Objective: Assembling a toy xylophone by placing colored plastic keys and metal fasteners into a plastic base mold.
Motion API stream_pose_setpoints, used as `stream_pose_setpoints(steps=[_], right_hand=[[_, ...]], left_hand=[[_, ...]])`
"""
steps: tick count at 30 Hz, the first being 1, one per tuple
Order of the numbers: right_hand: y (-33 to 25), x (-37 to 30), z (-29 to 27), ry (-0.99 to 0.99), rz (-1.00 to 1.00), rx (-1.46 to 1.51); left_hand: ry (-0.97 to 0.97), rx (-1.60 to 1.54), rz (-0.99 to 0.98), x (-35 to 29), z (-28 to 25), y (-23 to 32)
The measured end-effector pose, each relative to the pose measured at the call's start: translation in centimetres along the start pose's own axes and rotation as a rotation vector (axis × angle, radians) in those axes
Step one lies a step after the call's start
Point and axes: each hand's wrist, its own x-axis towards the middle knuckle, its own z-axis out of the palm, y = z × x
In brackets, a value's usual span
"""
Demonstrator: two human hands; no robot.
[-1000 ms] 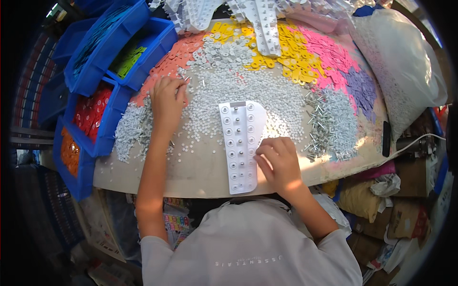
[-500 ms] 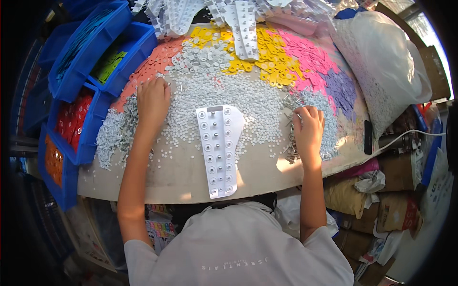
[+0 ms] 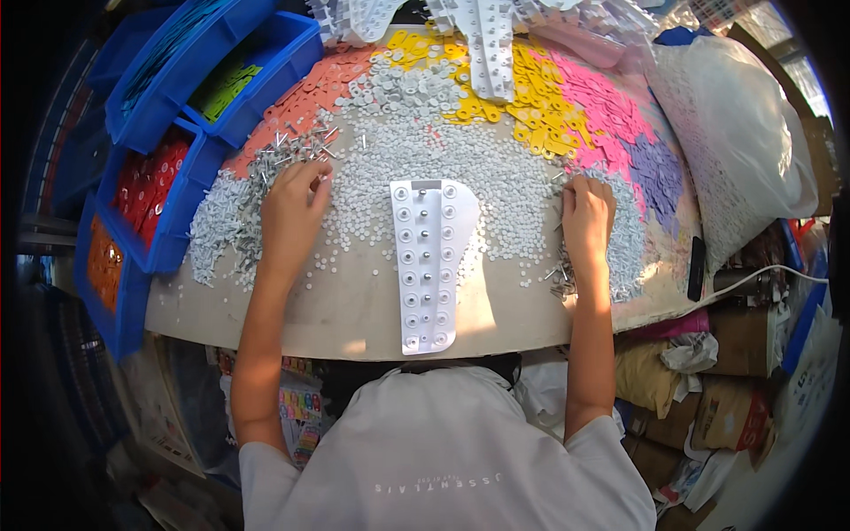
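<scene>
In the middle of the table lies a white plastic jig (image 3: pixel 428 265) with two rows of round seats and a line of metal pins between them. My left hand (image 3: pixel 295 212) is to its left, at the near edge of a heap of metal pins (image 3: pixel 292 150). Its thumb and fingertips are drawn together, and what they hold is too small to tell. To the right of the jig, my right hand (image 3: pixel 588 212) is closed, fingers bent down at the edge of small pale pieces (image 3: pixel 625 239). Its fingertips hide whatever is in them. Neither hand touches the jig.
Small white discs (image 3: pixel 443 146) cover the table's centre. Behind them lie orange pieces (image 3: pixel 305 96), yellow pieces (image 3: pixel 544 106), pink pieces (image 3: pixel 602 97) and purple pieces (image 3: pixel 655 173). Blue bins (image 3: pixel 159 252) stand left, a filled clear bag (image 3: pixel 730 133) right. More white jigs (image 3: pixel 491 62) sit at the back.
My left hand has drawn back toward me from the metal pins, uncovering more of them. My right hand's fingers have closed further together. The whole view has shifted slightly.
</scene>
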Motion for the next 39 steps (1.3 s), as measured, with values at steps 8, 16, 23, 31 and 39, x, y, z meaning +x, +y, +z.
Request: stream_pose_setpoints(steps=[8, 16, 23, 31, 39], right_hand=[[-2.0, -1.9, -3.0, 0.107, 0.219, 0.283], [-10.5, -6.7, -5.6, -0.196, 0.062, 0.728], [-14.2, -9.5, -6.8, -0.407, -0.103, 0.946], [-15.9, -10.2, -6.5, -0.464, -0.056, 0.794], [-16.2, -9.3, -7.3, -0.480, -0.267, 0.630]], left_hand=[[-0.240, -0.518, 0.029, -3.7, -0.9, 4.9], [-0.367, -0.549, 0.191, -6.9, 1.8, 7.2], [-0.401, -0.542, 0.167, -8.1, 1.0, 7.2], [-0.283, -0.575, 0.118, -9.2, 0.3, 7.1], [-0.310, -0.604, 0.117, -10.9, 0.0, 7.3]])
